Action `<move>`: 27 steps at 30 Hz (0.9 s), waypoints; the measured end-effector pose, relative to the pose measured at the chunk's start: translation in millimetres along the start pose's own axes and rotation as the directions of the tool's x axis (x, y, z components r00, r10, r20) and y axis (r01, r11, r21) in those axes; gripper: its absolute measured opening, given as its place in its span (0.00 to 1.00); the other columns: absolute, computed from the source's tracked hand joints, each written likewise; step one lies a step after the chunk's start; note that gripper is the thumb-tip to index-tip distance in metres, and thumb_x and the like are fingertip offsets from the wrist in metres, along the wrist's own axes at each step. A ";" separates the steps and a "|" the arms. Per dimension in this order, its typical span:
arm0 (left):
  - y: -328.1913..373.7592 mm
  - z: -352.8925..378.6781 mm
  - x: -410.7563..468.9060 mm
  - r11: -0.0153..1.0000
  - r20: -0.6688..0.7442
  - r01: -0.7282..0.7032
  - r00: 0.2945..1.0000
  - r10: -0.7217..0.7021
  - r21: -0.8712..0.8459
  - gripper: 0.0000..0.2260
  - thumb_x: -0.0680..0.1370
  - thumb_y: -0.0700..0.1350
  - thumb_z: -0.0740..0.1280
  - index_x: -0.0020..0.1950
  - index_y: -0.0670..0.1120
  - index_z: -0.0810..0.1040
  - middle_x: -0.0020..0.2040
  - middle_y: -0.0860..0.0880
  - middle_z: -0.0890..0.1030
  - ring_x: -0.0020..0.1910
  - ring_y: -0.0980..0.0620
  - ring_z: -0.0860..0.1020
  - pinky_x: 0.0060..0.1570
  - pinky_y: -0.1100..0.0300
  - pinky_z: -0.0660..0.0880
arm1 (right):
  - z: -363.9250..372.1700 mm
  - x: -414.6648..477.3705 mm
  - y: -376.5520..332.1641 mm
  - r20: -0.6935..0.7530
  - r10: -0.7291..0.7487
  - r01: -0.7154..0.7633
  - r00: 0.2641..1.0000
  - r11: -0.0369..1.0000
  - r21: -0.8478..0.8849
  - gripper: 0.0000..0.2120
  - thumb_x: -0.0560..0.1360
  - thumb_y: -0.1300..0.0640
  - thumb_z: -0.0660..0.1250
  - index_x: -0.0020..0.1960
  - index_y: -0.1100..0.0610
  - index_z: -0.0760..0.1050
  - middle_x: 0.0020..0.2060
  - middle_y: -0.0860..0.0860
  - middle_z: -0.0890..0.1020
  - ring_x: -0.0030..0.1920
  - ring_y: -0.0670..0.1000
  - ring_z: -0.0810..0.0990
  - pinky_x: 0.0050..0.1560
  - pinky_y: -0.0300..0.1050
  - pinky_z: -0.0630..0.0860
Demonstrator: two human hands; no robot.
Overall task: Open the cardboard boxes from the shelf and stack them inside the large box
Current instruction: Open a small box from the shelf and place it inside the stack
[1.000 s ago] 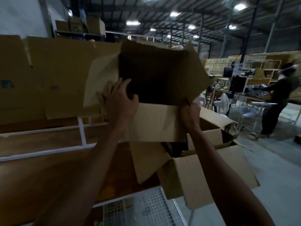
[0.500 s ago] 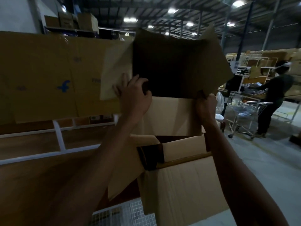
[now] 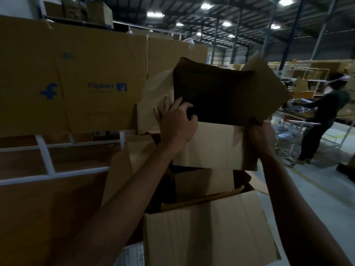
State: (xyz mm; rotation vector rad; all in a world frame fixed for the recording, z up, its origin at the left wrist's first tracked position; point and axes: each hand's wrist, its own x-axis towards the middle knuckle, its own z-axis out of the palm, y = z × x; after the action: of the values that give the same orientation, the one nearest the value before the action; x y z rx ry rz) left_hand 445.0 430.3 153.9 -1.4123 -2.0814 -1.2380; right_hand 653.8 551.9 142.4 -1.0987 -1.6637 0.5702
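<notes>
I hold an opened cardboard box (image 3: 215, 144) in the air, its dark inside facing me and its flaps spread. My left hand (image 3: 175, 123) grips its left edge, fingers curled over the rim. My right hand (image 3: 262, 138) grips its lower right corner. Directly below stands the large box (image 3: 201, 233), open at the top, with other opened boxes (image 3: 203, 183) inside it. Flattened cardboard boxes (image 3: 76, 83) with blue print stand on the shelf to the left.
The shelf's white metal frame (image 3: 46, 162) and brown boards lie at left. More boxes (image 3: 76, 9) sit on a high rack. At right a person (image 3: 322, 120) stands by a wire trolley (image 3: 292, 139). Grey floor stretches to the right.
The held box has moved right and down, away from the shelf, until it hangs over the large box. Both hands keep their grip.
</notes>
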 end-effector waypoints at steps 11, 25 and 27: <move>20.5 2.8 10.1 0.958 -0.114 0.259 0.963 -0.246 0.126 0.13 0.77 0.52 0.66 0.60 0.58 0.82 0.63 0.46 0.77 0.70 0.42 0.70 0.73 0.37 0.62 | 13.1 86.4 24.4 0.300 -0.134 0.113 0.945 0.990 0.086 0.09 0.81 0.59 0.61 0.53 0.60 0.78 0.47 0.57 0.81 0.47 0.56 0.79 0.43 0.43 0.70; -0.9 20.4 22.1 0.897 0.069 0.390 0.909 -0.412 0.209 0.07 0.79 0.57 0.64 0.49 0.61 0.81 0.46 0.58 0.79 0.52 0.50 0.77 0.63 0.39 0.74 | 38.7 119.2 32.9 0.557 -0.058 0.087 0.828 0.996 -0.025 0.08 0.82 0.54 0.60 0.55 0.56 0.75 0.53 0.58 0.80 0.52 0.57 0.80 0.57 0.57 0.79; -5.9 33.8 12.1 0.888 0.076 0.396 0.903 -0.423 0.235 0.11 0.77 0.58 0.62 0.49 0.58 0.84 0.50 0.54 0.82 0.54 0.48 0.78 0.60 0.41 0.76 | 45.2 114.2 47.7 0.582 -0.009 0.020 0.813 1.000 -0.013 0.07 0.82 0.54 0.61 0.55 0.56 0.75 0.52 0.58 0.80 0.51 0.57 0.81 0.56 0.59 0.81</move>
State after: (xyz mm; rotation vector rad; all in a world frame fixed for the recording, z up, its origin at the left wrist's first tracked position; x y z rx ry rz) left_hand 440.7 463.7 140.3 -1.0054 -2.6092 -1.0408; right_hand 623.3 680.1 143.6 -0.9731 -2.2045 0.9549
